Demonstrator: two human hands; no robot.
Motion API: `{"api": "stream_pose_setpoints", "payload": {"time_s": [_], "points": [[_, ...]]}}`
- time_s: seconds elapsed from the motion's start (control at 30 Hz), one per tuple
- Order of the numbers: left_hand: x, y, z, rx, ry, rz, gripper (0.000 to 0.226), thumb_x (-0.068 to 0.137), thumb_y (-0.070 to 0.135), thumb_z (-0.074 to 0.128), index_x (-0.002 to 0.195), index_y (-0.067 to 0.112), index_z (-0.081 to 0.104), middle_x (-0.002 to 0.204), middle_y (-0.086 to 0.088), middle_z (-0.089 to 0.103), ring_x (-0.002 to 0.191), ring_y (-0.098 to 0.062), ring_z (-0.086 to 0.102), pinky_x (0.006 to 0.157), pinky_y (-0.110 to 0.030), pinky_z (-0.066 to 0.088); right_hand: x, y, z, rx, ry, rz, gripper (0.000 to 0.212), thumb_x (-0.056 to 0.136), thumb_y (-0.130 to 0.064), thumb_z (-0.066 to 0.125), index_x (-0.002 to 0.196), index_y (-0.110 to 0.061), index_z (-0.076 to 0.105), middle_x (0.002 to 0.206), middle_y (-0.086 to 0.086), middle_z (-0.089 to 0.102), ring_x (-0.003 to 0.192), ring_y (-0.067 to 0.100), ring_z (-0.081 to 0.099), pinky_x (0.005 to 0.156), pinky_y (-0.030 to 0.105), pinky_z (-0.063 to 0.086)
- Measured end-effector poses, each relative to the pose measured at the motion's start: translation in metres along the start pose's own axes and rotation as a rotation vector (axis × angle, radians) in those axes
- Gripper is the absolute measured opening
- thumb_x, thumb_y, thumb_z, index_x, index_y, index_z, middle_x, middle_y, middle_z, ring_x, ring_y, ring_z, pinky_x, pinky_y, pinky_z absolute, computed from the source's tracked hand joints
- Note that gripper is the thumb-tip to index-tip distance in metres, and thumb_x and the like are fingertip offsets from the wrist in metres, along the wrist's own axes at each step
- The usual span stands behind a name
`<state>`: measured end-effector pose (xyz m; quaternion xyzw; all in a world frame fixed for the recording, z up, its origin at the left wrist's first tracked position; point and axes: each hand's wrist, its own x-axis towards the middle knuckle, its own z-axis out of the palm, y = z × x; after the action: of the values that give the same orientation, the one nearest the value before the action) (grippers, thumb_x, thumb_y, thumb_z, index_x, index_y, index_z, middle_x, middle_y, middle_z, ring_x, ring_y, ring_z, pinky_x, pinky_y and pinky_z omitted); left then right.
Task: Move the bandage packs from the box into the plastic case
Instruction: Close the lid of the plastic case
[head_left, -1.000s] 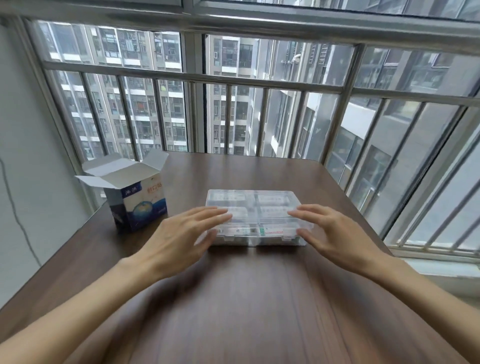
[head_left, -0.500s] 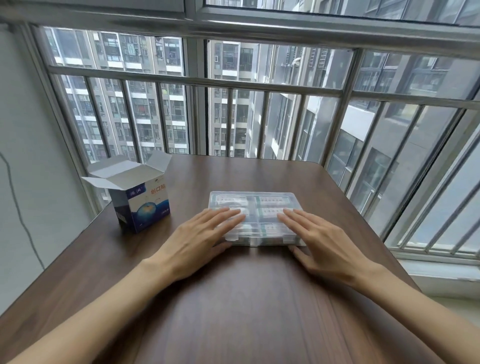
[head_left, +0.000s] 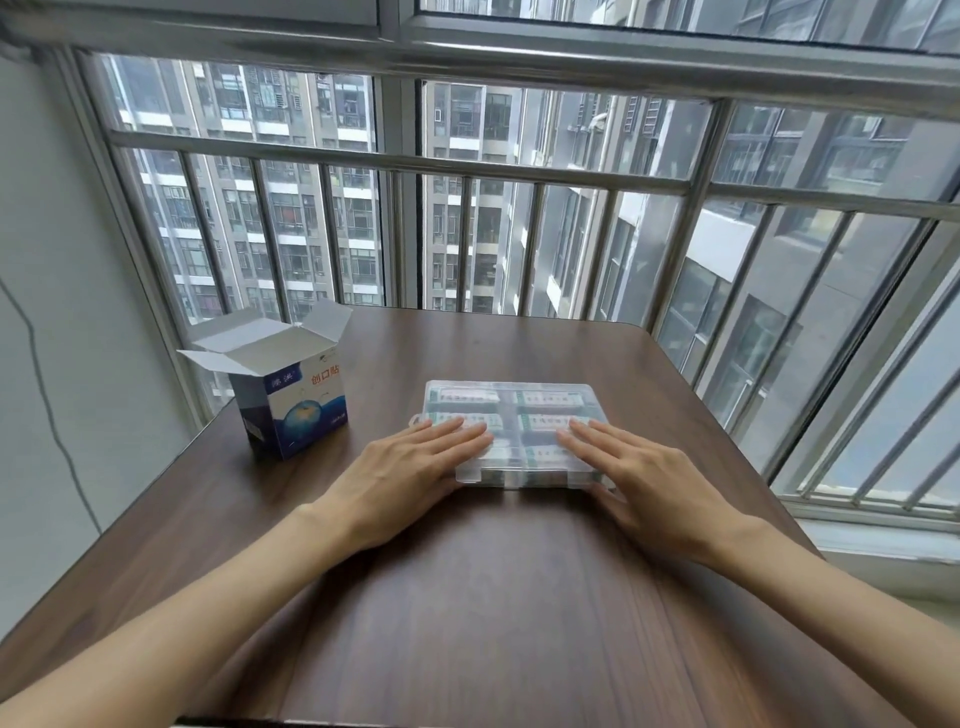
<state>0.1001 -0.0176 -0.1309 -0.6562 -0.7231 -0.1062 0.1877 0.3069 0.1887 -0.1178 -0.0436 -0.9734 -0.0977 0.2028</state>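
Both hands lie flat, fingers straight, gripping nothing: the left hand (head_left: 410, 470) presses the near left part of the lid of the one clear plastic case (head_left: 511, 431), the right hand (head_left: 647, 478) the near right. The lid is down. Through it four bandage packs (head_left: 470, 397) show plainly in two rows; a third row under the fingers is unclear. One cardboard box (head_left: 291, 392) stands left, flaps open, on the wooden table (head_left: 493, 597).
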Motion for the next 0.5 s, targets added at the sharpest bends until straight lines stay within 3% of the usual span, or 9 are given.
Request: {"api": "stream_pose_setpoints", "payload": {"time_s": [0.07,0.13,0.23,0.33,0.5], "points": [[-0.0013,0.0009,-0.0029,-0.044,-0.014,-0.005,0.054,0.09,0.043,0.039,0.14,0.026,0.048,0.142,0.008,0.048,0.132,-0.009,0.042,0.109,-0.035,0.035,0.0,0.0016,-0.0057,0.064,-0.095,0.022,0.07,0.076,-0.032,0.064,0.142,-0.026,0.042,0.145,-0.005,0.042,0.133,0.011,0.042,0.106,0.023,0.03],[-0.0028,0.0006,-0.0059,-0.119,-0.055,-0.035,0.061,0.089,0.05,0.037,0.147,0.031,0.035,0.15,0.015,0.03,0.139,-0.001,0.023,0.117,-0.025,0.014,0.0015,0.0042,-0.0081,0.149,-0.169,0.058,0.07,0.082,-0.047,0.045,0.148,-0.036,0.024,0.152,-0.015,0.021,0.141,0.002,0.02,0.114,0.018,0.016],[-0.0029,0.0012,-0.0072,-0.183,-0.088,-0.067,0.062,0.091,0.059,0.025,0.149,0.037,0.024,0.152,0.02,0.018,0.142,0.003,0.009,0.116,-0.017,-0.002,0.0027,0.0049,-0.0068,0.169,-0.161,0.066,0.063,0.088,-0.057,0.036,0.146,-0.04,0.022,0.153,-0.017,0.02,0.142,0.001,0.017,0.115,0.028,0.026],[-0.0013,0.0023,-0.0089,-0.213,-0.112,-0.08,0.06,0.092,0.062,0.025,0.148,0.04,0.022,0.151,0.022,0.016,0.141,0.005,0.006,0.116,-0.017,-0.002,0.0022,0.0032,-0.0018,0.187,-0.115,0.09,0.057,0.092,-0.043,0.052,0.144,-0.039,0.029,0.15,-0.016,0.029,0.14,0.003,0.026,0.109,0.033,0.038],[0.0014,0.0041,-0.0062,-0.223,-0.105,-0.117,0.064,0.089,0.064,0.017,0.147,0.041,0.025,0.15,0.025,0.017,0.14,0.006,0.007,0.114,-0.014,-0.003,0.0017,0.0024,-0.0009,0.171,-0.098,0.098,0.056,0.092,-0.042,0.055,0.143,-0.038,0.033,0.149,-0.016,0.03,0.139,0.004,0.027,0.107,0.033,0.04]]}}
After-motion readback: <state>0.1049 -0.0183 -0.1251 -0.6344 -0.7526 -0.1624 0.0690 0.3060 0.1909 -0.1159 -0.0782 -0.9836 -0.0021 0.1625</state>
